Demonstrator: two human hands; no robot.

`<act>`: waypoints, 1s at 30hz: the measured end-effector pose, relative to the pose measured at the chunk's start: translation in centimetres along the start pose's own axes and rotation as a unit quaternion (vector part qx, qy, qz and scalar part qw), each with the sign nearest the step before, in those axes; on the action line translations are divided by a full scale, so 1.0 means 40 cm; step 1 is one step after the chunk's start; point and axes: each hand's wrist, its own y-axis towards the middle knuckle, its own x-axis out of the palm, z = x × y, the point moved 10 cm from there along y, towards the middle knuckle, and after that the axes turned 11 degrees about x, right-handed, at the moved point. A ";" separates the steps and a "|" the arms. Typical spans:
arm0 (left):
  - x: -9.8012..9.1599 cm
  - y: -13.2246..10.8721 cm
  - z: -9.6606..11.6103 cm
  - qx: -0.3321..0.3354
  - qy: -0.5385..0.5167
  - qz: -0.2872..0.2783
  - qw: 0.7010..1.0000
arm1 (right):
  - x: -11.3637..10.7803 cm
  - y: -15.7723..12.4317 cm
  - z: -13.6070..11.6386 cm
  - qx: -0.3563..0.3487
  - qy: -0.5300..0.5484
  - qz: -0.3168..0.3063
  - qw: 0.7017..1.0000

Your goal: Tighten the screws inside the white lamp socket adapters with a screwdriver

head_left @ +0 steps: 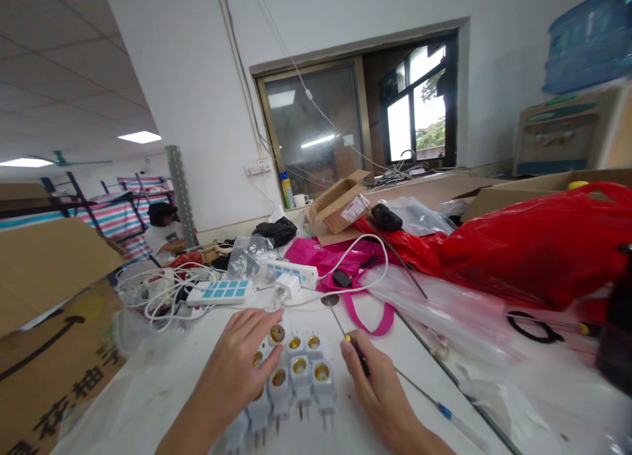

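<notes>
White plug-in sockets with brass-coloured rings (299, 366) stand in rows on the white table (182, 382), their metal prongs pointing toward me. My left hand (247, 356) is over the left side of the group, thumb and fingers around one socket (277, 333) at the back; the palm hides part of the sockets below. To the right of the group, my right hand (372, 369) grips a screwdriver (363, 359) with a black and yellow handle. Its thin shaft points up and left, toward a dark round hole in the table.
White power strips (220, 292) and tangled cables lie behind on the left. Beyond are a pink bag (316, 254), clear plastic sheets (444, 303) and a red plastic bag (533, 251). A cardboard box (59, 349) stands left. A person (165, 231) sits in the background.
</notes>
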 end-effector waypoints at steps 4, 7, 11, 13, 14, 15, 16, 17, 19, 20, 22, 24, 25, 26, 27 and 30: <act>0.045 -0.060 0.090 -0.054 -0.123 -0.015 0.991 | -0.016 0.008 -0.009 0.031 0.119 0.005 0.992; 0.129 -0.130 0.167 -0.096 -0.231 -0.065 0.966 | -0.025 0.019 0.000 0.081 0.196 0.008 0.977; 0.203 -0.179 0.276 -0.078 -0.355 -0.114 0.924 | -0.041 0.036 0.002 0.116 0.229 0.013 0.966; 0.202 -0.178 0.293 -0.081 -0.379 -0.096 0.917 | -0.047 0.042 0.001 0.127 0.256 0.012 0.958; 0.199 -0.174 0.296 -0.080 -0.382 -0.088 0.917 | -0.049 0.044 -0.001 0.131 0.275 0.011 0.952; 0.196 -0.172 0.294 -0.084 -0.380 -0.084 0.917 | -0.050 0.045 -0.003 0.136 0.293 0.009 0.946; 0.195 -0.171 0.291 -0.089 -0.377 -0.084 0.918 | -0.048 0.045 -0.005 0.143 0.308 0.003 0.941; 0.195 -0.172 0.288 -0.093 -0.374 -0.086 0.919 | -0.046 0.044 -0.009 0.148 0.321 -0.004 0.935; 0.198 -0.178 0.280 -0.104 -0.367 -0.090 0.920 | -0.041 0.041 -0.019 0.159 0.343 -0.020 0.926; 0.201 -0.181 0.278 -0.108 -0.364 -0.093 0.921 | -0.039 0.040 -0.025 0.163 0.352 -0.027 0.921; 0.205 -0.188 0.275 -0.112 -0.354 -0.098 0.923 | -0.035 0.036 -0.039 0.169 0.367 -0.040 0.914; 0.207 -0.192 0.274 -0.111 -0.343 -0.101 0.927 | -0.030 0.031 -0.053 0.173 0.376 -0.052 0.909; 0.207 -0.192 0.272 -0.111 -0.338 -0.100 0.929 | -0.027 0.026 -0.062 0.171 0.378 -0.059 0.908; 0.207 -0.192 0.271 -0.112 -0.334 -0.099 0.931 | -0.023 0.021 -0.073 0.165 0.378 -0.069 0.908; 0.206 -0.191 0.269 -0.111 -0.331 -0.097 0.932 | -0.018 0.015 -0.086 0.154 0.376 -0.082 0.910; 0.200 -0.186 0.266 -0.105 -0.331 -0.084 0.934 | 0.006 -0.011 -0.130 0.110 0.350 -0.138 0.920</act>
